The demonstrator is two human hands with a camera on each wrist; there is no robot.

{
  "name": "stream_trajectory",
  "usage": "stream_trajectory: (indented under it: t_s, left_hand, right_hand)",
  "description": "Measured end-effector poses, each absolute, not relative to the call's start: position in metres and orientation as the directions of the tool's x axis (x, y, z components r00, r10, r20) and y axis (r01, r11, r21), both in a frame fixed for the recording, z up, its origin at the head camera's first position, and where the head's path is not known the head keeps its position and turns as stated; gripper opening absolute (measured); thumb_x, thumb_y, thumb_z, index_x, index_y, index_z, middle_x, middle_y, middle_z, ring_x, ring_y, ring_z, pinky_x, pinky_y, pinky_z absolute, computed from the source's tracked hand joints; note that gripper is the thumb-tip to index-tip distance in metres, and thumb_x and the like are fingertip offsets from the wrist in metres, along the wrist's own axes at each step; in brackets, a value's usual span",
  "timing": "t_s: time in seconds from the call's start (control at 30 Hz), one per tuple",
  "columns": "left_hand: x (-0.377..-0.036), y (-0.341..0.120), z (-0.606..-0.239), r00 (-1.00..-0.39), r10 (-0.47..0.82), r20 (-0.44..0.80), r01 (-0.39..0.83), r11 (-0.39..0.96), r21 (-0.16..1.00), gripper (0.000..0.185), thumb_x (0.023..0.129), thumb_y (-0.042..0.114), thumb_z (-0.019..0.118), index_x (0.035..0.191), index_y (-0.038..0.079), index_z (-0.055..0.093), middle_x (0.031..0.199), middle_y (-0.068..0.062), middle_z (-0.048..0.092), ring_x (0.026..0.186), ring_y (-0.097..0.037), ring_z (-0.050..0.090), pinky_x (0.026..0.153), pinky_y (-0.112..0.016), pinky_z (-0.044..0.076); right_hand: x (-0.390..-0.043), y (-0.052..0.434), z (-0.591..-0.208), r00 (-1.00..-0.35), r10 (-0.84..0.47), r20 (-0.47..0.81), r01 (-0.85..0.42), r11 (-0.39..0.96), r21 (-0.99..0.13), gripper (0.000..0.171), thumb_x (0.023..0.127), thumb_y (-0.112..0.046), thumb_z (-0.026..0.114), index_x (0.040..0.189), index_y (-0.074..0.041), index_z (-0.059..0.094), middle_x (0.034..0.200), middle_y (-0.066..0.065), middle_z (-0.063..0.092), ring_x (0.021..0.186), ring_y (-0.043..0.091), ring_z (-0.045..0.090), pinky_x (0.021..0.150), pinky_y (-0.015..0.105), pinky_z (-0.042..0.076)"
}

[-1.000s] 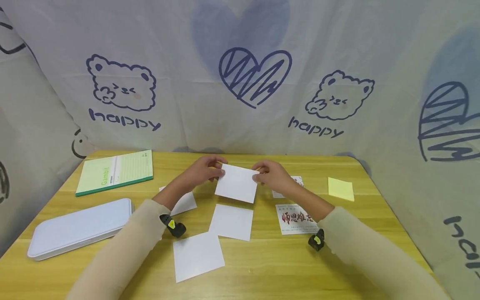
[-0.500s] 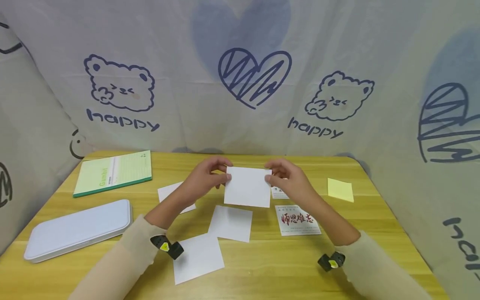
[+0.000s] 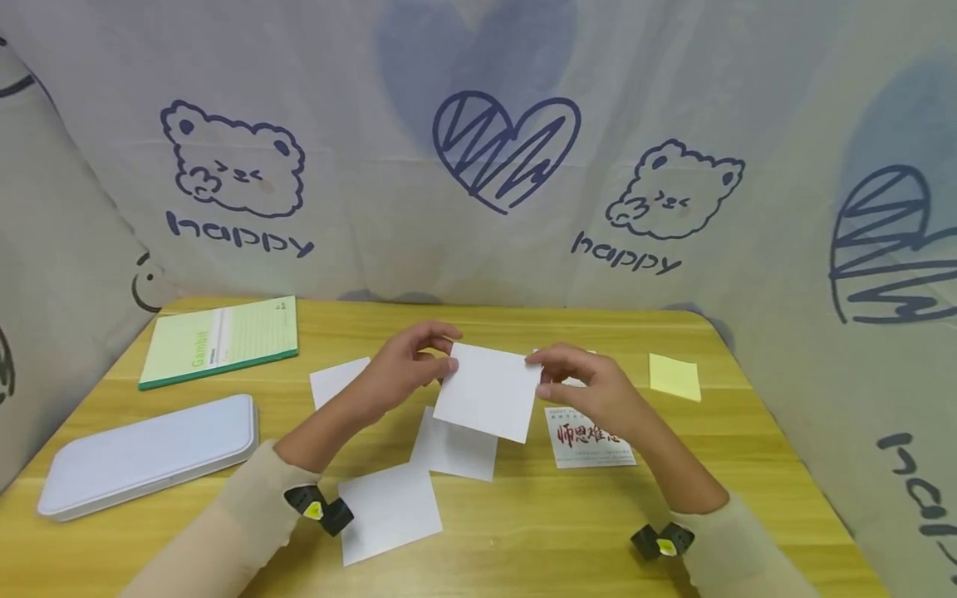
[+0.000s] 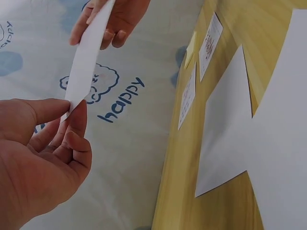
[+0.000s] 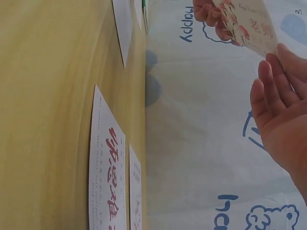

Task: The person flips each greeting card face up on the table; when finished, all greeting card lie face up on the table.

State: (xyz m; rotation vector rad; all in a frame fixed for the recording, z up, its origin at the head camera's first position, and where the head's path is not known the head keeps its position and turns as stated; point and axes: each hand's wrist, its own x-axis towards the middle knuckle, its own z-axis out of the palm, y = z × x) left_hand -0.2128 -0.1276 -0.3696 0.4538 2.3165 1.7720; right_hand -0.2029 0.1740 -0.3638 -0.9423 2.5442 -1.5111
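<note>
Compared with half a second ago, the white card [image 3: 486, 390] has tipped and turned a little: its edges now slant, the right side lower in the head view, and its near part overlaps our sight of the blank middle card [image 3: 453, 455]. To our eye, that is an adjustment in mid-air; the card is off the counter [image 3: 546, 515] and not laid down yet. We see a plain face, while the right wrist view shows red flowers and writing on the other.

Both our hands have it. The left hand [image 3: 409, 364] pinches the left edge, thumb against fingers; the right hand [image 3: 592, 386] holds the right edge more loosely, thumb and fingertips at the corner, its other fingers partly spread.

Below, another blank card [image 3: 392, 511] lies at the near left, one [image 3: 336, 380] at the far left, and a card with red characters [image 3: 591, 438] to the right.
</note>
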Motion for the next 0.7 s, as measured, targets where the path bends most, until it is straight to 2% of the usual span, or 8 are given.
stream_trajectory:
  t_s: [0.1, 0.23, 0.33, 0.47, 0.57, 0.7]
  left_hand:
    - [-0.215, -0.125, -0.372, -0.927, 0.374, 0.024, 0.122, 0.241, 0.963, 0.038, 0.097, 0.014, 0.067, 0.134, 0.015, 0.057, 0.126, -0.01, 0.059, 0.102, -0.024, 0.065, 0.086, -0.036, 0.055]
    - [-0.214, -0.123, -0.372, -0.908, 0.42, 0.006, 0.135, 0.28, 0.95, 0.039, 0.096, 0.018, 0.069, 0.134, 0.02, 0.06, 0.138, -0.004, 0.056, 0.095, -0.024, 0.065, 0.087, -0.04, 0.055]
    - [-0.212, -0.122, -0.372, -0.886, 0.463, 0.004, 0.164, 0.304, 0.938, 0.041, 0.095, 0.019, 0.07, 0.135, 0.024, 0.06, 0.144, -0.001, 0.051, 0.092, -0.024, 0.064, 0.084, -0.038, 0.054]
    - [-0.209, -0.123, -0.37, -0.852, 0.524, 0.006, 0.206, 0.324, 0.924, 0.044, 0.095, 0.02, 0.071, 0.137, 0.027, 0.058, 0.144, 0.0, 0.046, 0.089, -0.024, 0.062, 0.079, -0.037, 0.051]
    - [-0.207, -0.124, -0.367, -0.827, 0.562, 0.0, 0.23, 0.339, 0.912, 0.045, 0.095, 0.023, 0.071, 0.137, 0.029, 0.057, 0.145, 0.002, 0.044, 0.094, -0.025, 0.062, 0.082, -0.042, 0.052]
    - [-0.204, -0.127, -0.361, -0.814, 0.58, 0.01, 0.253, 0.341, 0.905, 0.039, 0.097, 0.025, 0.068, 0.135, 0.031, 0.059, 0.146, 0.005, 0.045, 0.112, -0.025, 0.06, 0.09, -0.044, 0.051]
  right_hand:
    - [-0.203, 0.176, -0.364, -0.793, -0.535, 0.29, -0.503, 0.309, -0.807, 0.027, 0.093, -0.011, 0.071, 0.12, -0.016, 0.069, 0.1, 0.001, 0.067, 0.092, 0.018, 0.061, 0.081, 0.029, 0.055]
    - [-0.202, 0.175, -0.365, -0.783, -0.527, 0.33, -0.515, 0.252, -0.819, 0.023, 0.092, -0.007, 0.073, 0.113, -0.013, 0.07, 0.101, 0.002, 0.068, 0.09, 0.017, 0.062, 0.081, 0.029, 0.056]
    - [-0.201, 0.174, -0.367, -0.78, -0.508, 0.366, -0.516, 0.19, -0.835, 0.019, 0.09, -0.002, 0.073, 0.108, -0.007, 0.07, 0.101, 0.0, 0.067, 0.091, 0.017, 0.063, 0.082, 0.028, 0.056]
    - [-0.199, 0.173, -0.369, -0.779, -0.476, 0.407, -0.501, 0.083, -0.862, 0.012, 0.09, 0.003, 0.071, 0.101, 0.0, 0.067, 0.099, -0.003, 0.065, 0.086, 0.013, 0.062, 0.077, 0.023, 0.056]
    - [-0.199, 0.173, -0.369, -0.773, -0.454, 0.442, -0.502, 0.012, -0.865, 0.009, 0.091, 0.004, 0.069, 0.098, 0.004, 0.063, 0.097, -0.004, 0.064, 0.081, 0.011, 0.061, 0.072, 0.021, 0.056]
    - [-0.2, 0.174, -0.369, -0.808, -0.392, 0.441, -0.49, 0.031, -0.871, 0.013, 0.093, -0.002, 0.069, 0.098, 0.006, 0.06, 0.093, -0.004, 0.063, 0.08, 0.01, 0.062, 0.073, 0.023, 0.056]
